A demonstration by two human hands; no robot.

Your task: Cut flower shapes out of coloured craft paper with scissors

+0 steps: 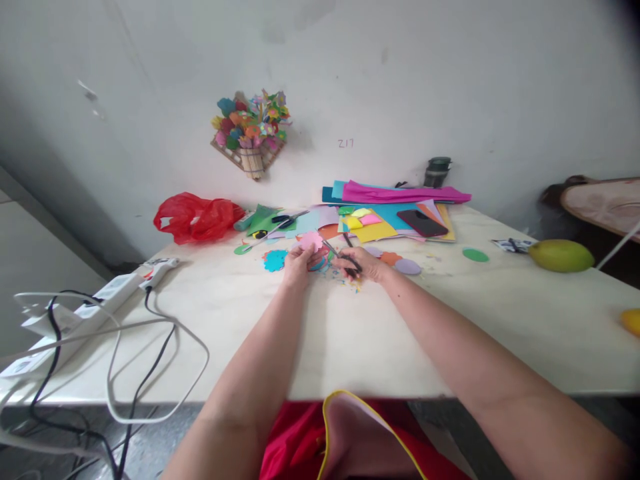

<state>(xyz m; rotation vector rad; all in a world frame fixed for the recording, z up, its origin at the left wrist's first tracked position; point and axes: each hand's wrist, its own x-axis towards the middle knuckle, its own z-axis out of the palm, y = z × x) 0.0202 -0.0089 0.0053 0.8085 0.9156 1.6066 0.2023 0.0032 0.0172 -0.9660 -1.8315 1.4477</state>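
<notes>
A pink paper piece with a scalloped edge (311, 241) is pinched in my left hand (299, 262). My right hand (364, 264) grips a pair of scissors (352, 265) by dark handles, the blades pointing at the pink paper. Whether the blades touch it I cannot tell. Left of my left hand lies a blue scalloped paper piece (275, 261). Beside my right hand are an orange paper piece (391, 259) and a lilac paper oval (408, 267). Small coloured paper scraps (354, 285) are scattered beneath and between both hands.
Behind my hands lie coloured sheets (320, 217), a phone (423, 223) and a second pair of scissors (285, 220). A red plastic bag (197, 217) stands at the back left. Cables and a power strip (117, 288) cover the left side; a yellow-green fruit (561, 255) sits right.
</notes>
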